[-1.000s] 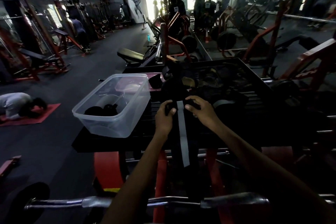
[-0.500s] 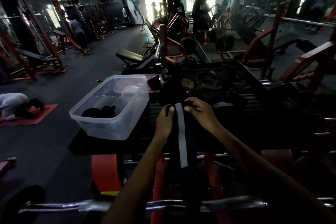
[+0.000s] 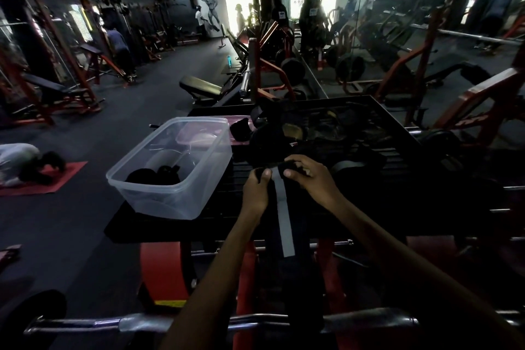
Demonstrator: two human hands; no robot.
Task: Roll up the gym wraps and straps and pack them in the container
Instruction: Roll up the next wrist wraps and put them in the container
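A long black fabric gym wrap (image 3: 295, 236) with a flat grey strip (image 3: 285, 219) running down its middle lies lengthwise on a dark slatted counter (image 3: 397, 179), its near end hanging off the counter edge toward a steel barbell (image 3: 369, 321). Both hands hold the wrap's far end, which is curled into a small roll. The left hand (image 3: 255, 192) pinches the left edge of the roll, thumb on top. The right hand (image 3: 311, 176) has its fingers curled round the right side of the roll; each grip is closed on the cloth.

Just left of the wrap stands a clear plastic container (image 3: 170, 199), rectangular with rounded corners, sitting partly over the counter's left edge. Dark rolled items (image 3: 153, 176) lie in its near end. Beyond the wrap, a heap of black straps and gear (image 3: 312, 131) covers the counter's far half; details there are too dim to tell. A pink-tinted lid (image 3: 199, 133) rests behind the container. Far left of the wrap, a person (image 3: 25, 162) kneels folded forward on a red mat (image 3: 56, 182) on the dark floor.
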